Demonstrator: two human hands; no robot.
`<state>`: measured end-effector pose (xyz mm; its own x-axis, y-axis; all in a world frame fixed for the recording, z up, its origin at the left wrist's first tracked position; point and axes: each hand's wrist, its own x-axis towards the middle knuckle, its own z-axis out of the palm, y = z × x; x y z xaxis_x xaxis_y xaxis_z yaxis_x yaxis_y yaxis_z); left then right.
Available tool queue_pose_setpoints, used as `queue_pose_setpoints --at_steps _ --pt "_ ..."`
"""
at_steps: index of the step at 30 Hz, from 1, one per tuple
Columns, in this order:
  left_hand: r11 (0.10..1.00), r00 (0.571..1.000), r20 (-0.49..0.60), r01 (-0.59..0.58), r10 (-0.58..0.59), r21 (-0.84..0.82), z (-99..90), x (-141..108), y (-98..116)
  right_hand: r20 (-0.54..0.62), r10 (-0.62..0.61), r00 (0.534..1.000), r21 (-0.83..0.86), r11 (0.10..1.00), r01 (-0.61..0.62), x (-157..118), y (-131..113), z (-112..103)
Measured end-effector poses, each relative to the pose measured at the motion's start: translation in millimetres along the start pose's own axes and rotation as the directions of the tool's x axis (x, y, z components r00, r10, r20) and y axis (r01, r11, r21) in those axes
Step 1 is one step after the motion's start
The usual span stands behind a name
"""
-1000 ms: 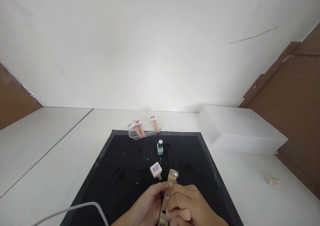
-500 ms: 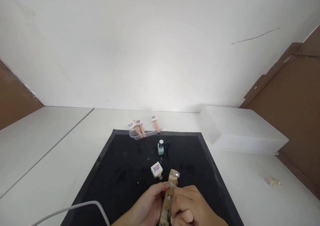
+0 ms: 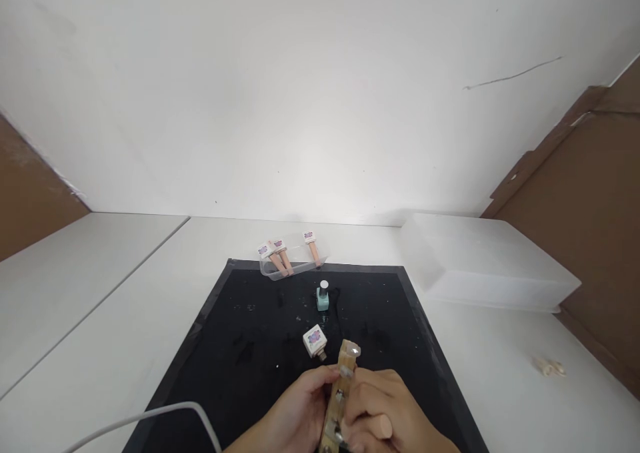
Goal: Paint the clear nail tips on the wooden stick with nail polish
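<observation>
My left hand [image 3: 305, 403] is closed round a wooden strip [image 3: 335, 399] that slants up from the bottom edge. Several shiny clear nail tips [image 3: 353, 351] sit along its face. In my closed right hand [image 3: 380, 403] is a nail polish brush, of which the round peach handle [image 3: 384, 427] sticks out; its bristle end lies low by the strip, mostly hidden by my fingers. Just beyond the strip, a square nail polish bottle [image 3: 315, 341] with a flower label lies capless on the black mat, its neck toward me.
A small mint-green polish bottle [image 3: 323, 298] stands on the black mat [image 3: 240, 373]. Behind it, a clear tray [image 3: 275, 276] holds several peach-capped bottles. A white translucent box [image 3: 495, 259] is at the right, with small beige pieces [image 3: 549, 366] nearer me. A white cable [image 3: 165, 409] curves in at left.
My right hand has shifted slightly, drawing the brush down along the strip toward me, and the handle end has moved a little right and up. My left hand keeps its grip.
</observation>
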<state>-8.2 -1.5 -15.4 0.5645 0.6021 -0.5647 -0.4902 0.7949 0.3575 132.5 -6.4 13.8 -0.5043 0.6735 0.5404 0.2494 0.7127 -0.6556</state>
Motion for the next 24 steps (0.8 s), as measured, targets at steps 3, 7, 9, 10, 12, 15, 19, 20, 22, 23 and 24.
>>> queue_pose_setpoints --at_steps 3,7,9,10,12,15,19,20,22,23,24 --pt "1.000 1.000 -0.021 0.017 -0.017 0.017 1.8 -1.0 0.5 0.009 -0.034 0.999 -0.022 0.999 0.034 1.5 -0.2 0.0" --pt "1.000 1.000 -0.009 0.024 -0.024 0.007 0.5 -0.5 -0.6 0.043 -0.022 0.999 0.001 1.000 0.022 1.0 0.4 1.6" --pt "1.000 1.000 -0.022 0.011 -0.011 0.003 -1.0 -0.1 -1.4 0.032 -0.015 0.999 0.024 1.000 0.014 0.7 0.4 2.3" --pt "1.000 1.000 -0.021 0.006 -0.006 0.004 -1.5 -0.1 -1.7 0.025 -0.018 1.000 0.025 1.000 0.017 0.8 0.4 2.6" --pt "1.000 1.000 -0.017 0.014 -0.014 0.011 -1.7 -0.7 -1.6 0.018 -0.033 0.999 0.007 0.999 0.033 1.2 0.7 2.9" --pt "1.000 0.999 -0.040 0.020 -0.019 0.012 -0.6 -1.8 -0.9 0.024 -0.039 0.999 -0.027 0.999 0.040 1.1 2.1 3.7" --pt "1.000 1.000 -0.029 0.009 -0.009 0.007 0.2 -1.6 -1.0 0.016 -0.049 0.999 0.008 0.999 0.049 0.1 2.8 3.4" --pt "1.000 1.000 -0.021 0.000 0.000 0.002 0.3 -1.5 -1.2 0.014 -0.045 0.999 0.014 0.999 0.045 0.2 2.4 2.9" --pt "1.000 1.000 -0.008 -0.008 0.007 -0.014 0.9 -1.7 -1.4 0.005 -0.039 0.999 -0.001 0.999 0.039 0.9 1.0 1.7" --pt "1.000 1.000 -0.013 -0.001 0.001 -0.004 1.4 -2.0 -1.3 -0.002 -0.039 0.999 -0.018 0.999 0.039 1.1 0.3 1.3" --pt "1.000 1.000 -0.018 0.008 -0.008 -0.004 1.9 -2.4 -1.2 -0.002 -0.039 0.999 -0.036 0.999 0.039 1.2 -0.2 1.1"
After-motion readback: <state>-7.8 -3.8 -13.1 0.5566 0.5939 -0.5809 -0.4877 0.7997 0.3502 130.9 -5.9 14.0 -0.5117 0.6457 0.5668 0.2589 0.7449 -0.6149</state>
